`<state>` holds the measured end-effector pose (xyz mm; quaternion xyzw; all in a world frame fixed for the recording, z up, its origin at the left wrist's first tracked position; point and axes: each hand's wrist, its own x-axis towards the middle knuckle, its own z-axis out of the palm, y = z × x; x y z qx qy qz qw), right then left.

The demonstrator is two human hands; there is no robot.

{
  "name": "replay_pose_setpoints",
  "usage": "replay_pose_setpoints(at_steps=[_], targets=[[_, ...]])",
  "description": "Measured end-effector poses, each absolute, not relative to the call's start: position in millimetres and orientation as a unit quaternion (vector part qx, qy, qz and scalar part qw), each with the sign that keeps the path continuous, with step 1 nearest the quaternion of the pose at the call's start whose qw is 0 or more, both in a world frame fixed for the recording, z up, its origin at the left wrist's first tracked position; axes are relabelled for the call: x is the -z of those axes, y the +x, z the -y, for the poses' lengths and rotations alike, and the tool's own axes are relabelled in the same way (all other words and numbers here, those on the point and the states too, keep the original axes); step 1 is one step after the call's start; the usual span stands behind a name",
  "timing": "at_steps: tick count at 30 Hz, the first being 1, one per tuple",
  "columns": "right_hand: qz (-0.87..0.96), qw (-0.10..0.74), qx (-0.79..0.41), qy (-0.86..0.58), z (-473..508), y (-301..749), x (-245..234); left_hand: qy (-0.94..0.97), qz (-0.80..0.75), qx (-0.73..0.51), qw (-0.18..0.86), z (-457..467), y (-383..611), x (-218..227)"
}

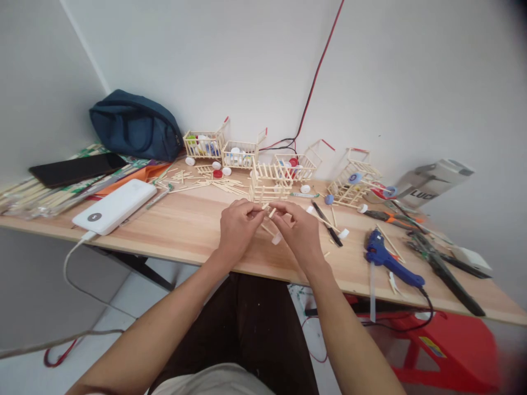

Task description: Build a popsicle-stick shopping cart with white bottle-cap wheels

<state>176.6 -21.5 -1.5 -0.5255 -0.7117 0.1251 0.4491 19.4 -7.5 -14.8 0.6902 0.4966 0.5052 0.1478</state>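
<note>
Left hand (pixel 237 224), right hand (pixel 300 229) (fingertips together) on stick (pixel 271 212)

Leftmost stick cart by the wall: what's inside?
Bottle caps, white, blue and green, show through the slats of the leftmost stick cart. How many, and anything beneath them, is hidden by the slats.
</note>
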Motion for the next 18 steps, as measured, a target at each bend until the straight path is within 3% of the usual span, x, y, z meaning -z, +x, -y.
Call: replay_pose_setpoints(at_steps=[18], targets=[[0.686, 0.464, -0.199, -0.524, 18.5, 172.2, 1.5, 0.707, -0.444, -0.529, 0.151, 10.9, 17.3, 11.2]])
